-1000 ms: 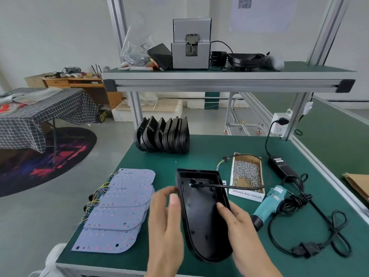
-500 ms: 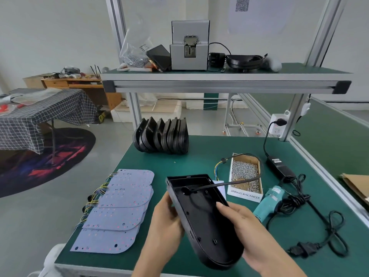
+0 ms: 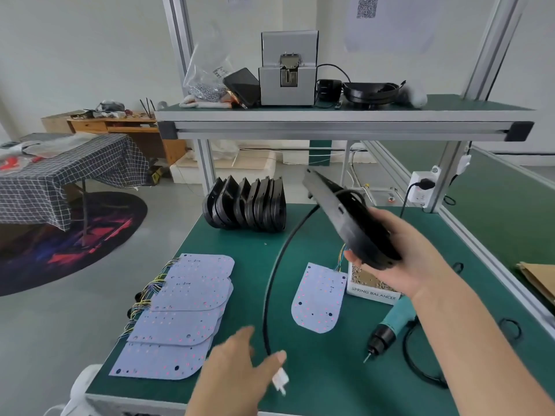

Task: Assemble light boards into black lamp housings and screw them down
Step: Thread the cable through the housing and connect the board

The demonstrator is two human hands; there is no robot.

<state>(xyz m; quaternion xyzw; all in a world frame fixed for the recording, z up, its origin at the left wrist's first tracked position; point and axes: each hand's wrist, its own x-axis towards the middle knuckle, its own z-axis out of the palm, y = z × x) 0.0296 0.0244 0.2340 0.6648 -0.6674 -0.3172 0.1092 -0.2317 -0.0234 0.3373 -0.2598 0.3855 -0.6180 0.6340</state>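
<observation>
My right hand point(image 3: 402, 259) grips a black lamp housing point(image 3: 345, 217) by its rounded end and holds it tilted above the table's right side. A black cable point(image 3: 270, 283) runs from the housing in a long curve down to my left hand point(image 3: 234, 373) near the front edge. That hand, blurred, pinches the cable just above its white connector point(image 3: 280, 381). One light board point(image 3: 319, 298) lies alone on the green mat, with coloured wires leading toward the housing. A stack of light boards point(image 3: 180, 319) lies at the left.
A row of black housings point(image 3: 246, 205) stands at the back of the table. A box of screws point(image 3: 372, 285) and a teal electric screwdriver point(image 3: 390, 325) with its cord lie on the right. An overhead shelf point(image 3: 339, 121) carries a screw feeder and other items.
The housing has gone from both hands in front of me up and to the right, in my right hand alone. My left hand has dropped to the cable end. A light board now lies uncovered.
</observation>
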